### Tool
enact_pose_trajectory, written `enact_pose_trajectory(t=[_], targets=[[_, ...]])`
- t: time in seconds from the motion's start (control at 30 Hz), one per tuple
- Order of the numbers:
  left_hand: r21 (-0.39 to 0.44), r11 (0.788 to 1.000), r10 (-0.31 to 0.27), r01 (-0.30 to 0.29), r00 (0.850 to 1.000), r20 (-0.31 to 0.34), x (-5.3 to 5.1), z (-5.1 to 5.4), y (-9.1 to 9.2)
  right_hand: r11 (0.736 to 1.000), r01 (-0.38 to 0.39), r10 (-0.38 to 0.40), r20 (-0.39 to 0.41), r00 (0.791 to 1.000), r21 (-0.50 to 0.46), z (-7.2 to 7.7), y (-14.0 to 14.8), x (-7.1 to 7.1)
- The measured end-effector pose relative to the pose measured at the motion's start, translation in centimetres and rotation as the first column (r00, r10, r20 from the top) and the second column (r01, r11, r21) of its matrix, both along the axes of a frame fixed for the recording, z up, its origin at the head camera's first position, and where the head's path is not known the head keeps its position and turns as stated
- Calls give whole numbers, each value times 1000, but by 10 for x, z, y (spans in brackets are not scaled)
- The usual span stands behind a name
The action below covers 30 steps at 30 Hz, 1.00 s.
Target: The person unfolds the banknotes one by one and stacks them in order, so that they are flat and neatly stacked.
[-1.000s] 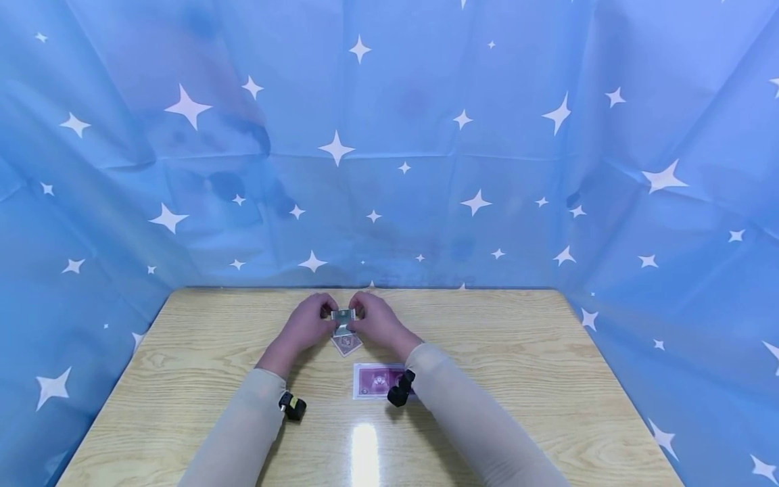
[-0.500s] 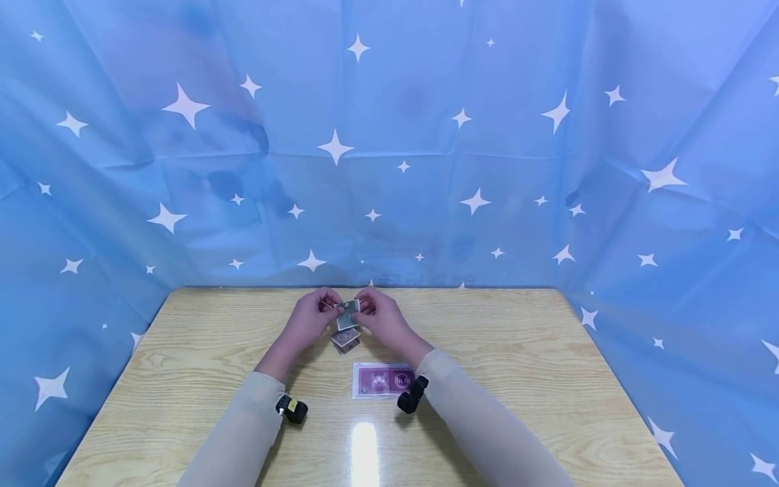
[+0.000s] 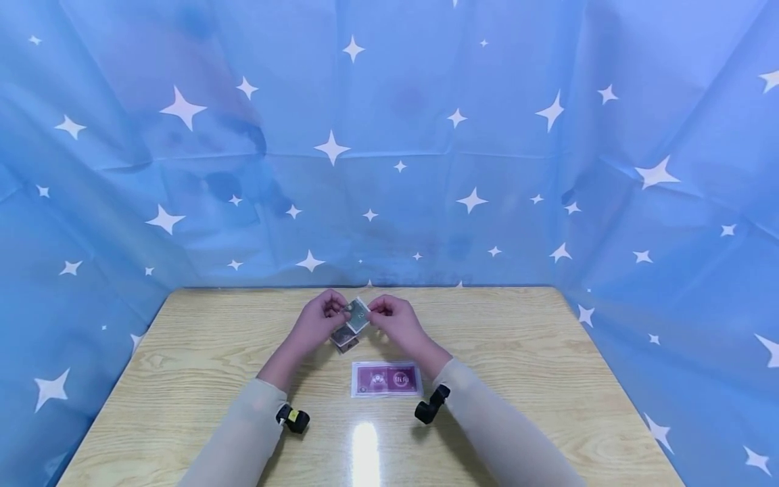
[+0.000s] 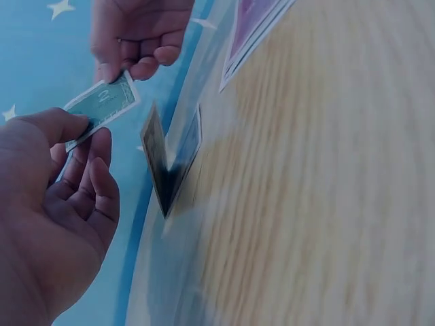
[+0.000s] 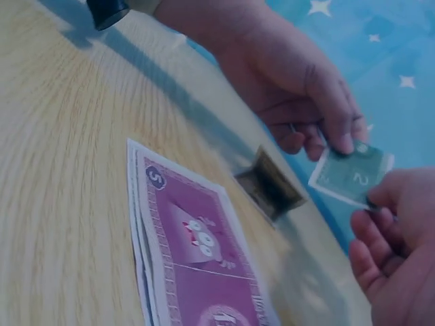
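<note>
A small green play banknote (image 3: pixel 358 316) marked 2, apparently folded, is held above the back of the table between both hands. My left hand (image 3: pixel 318 322) pinches one side of it between thumb and fingers. At the opposite edge, the thumb and fingertips of my right hand (image 3: pixel 398 326) grip it too, as the right wrist view confirms. Just below, a brownish folded note (image 4: pixel 158 166) stands on the table, half unfolded in a V shape. Closer to me lie purple play banknotes (image 3: pixel 387 379) marked 5, flat in a small stack; the right wrist view shows their layered edges.
The wooden table (image 3: pixel 517 379) has its far edge just behind the hands. A blue starry curtain (image 3: pixel 402 203) hangs behind it and along both sides. A small black camera is worn on each wrist.
The green note has lifted off the brownish one and turned, moving slightly right. The brownish note now stands partly unfolded. My right hand has shifted right, uncovering the purple notes.
</note>
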<state>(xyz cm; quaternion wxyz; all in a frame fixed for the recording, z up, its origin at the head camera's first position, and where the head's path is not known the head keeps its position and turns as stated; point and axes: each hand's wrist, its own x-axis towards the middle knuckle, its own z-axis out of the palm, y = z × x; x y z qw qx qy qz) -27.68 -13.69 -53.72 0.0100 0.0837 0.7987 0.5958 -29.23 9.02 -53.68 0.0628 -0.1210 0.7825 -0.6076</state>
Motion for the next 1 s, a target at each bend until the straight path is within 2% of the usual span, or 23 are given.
enact_pose_trajectory(t=[0.17, 0.47, 0.7, 1.0], targets=[[-27, 998, -57, 57, 998, 2, 8, 2, 6, 1000, 10, -10, 0, 1000, -20, 8, 9, 5], [-50, 984, -172, 172, 985, -6, 25, 6, 19, 998, -39, 38, -22, 999, -39, 23, 24, 21], [-98, 977, -193, 191, 981, -14, 33, 4, 27, 999, -50, 51, -39, 998, 20, 24, 32, 27], [-66, 984, -168, 163, 982, -82, 38, 3, 28, 997, -81, 81, -31, 996, 13, 22, 39, 33]])
